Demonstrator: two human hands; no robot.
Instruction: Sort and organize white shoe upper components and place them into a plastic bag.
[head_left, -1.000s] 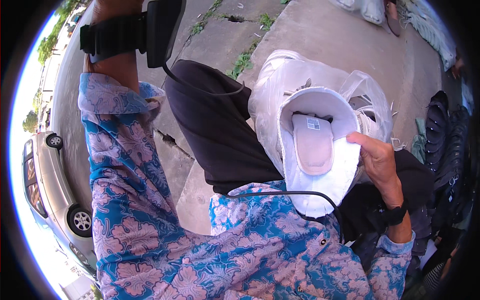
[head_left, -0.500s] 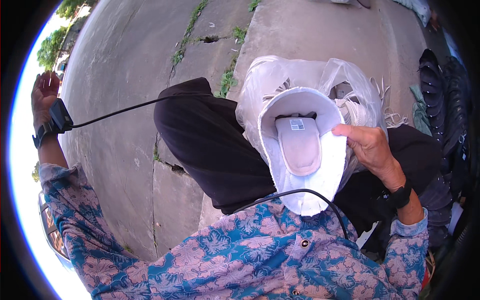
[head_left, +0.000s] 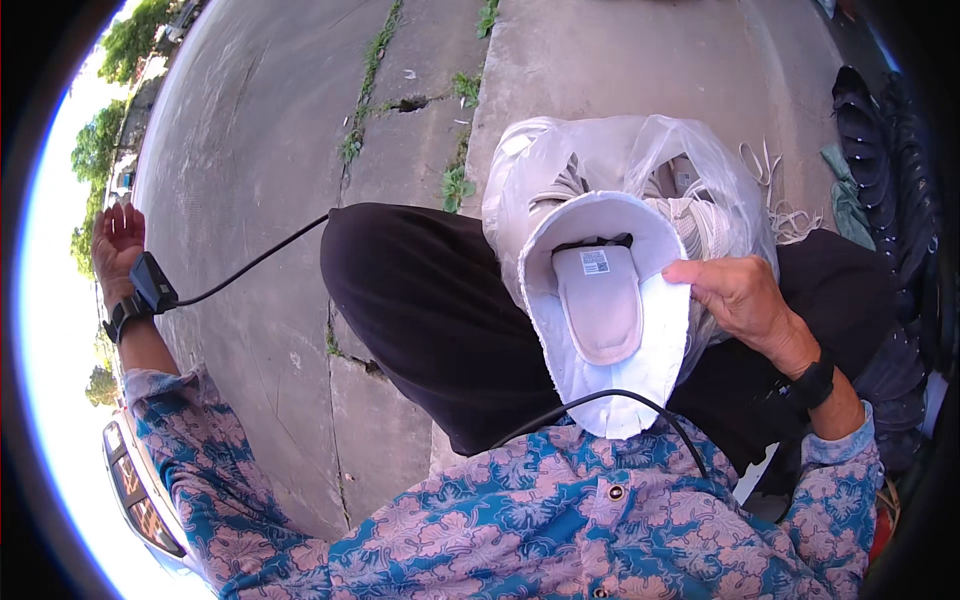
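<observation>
A white shoe upper (head_left: 655, 325) with a raw, slightly frayed edge stands over my lap, its inner side towards me. Inside it shows a padded greyish tongue (head_left: 600, 325) with a small printed label. My right hand (head_left: 735, 300) pinches the upper's right edge between thumb and fingers. Just behind lies a clear plastic bag (head_left: 600, 140) of pale shoe uppers, their laces spilling out on the right. Raised far out to the left, my left hand (head_left: 118, 245) holds nothing, its fingers stretched and apart.
Dark shoe parts (head_left: 865, 170) are stacked in rows at the far right, beside a green cloth (head_left: 845, 195). A black cable (head_left: 255, 260) runs from my left wrist across my knee. Cracked concrete (head_left: 240, 200) with weeds stretches left; a car (head_left: 140, 485) stands at the left rim.
My left hand has come down and inward a little to the right. The whole view has shifted slightly; my right hand still grips the shoe upper at the same edge.
</observation>
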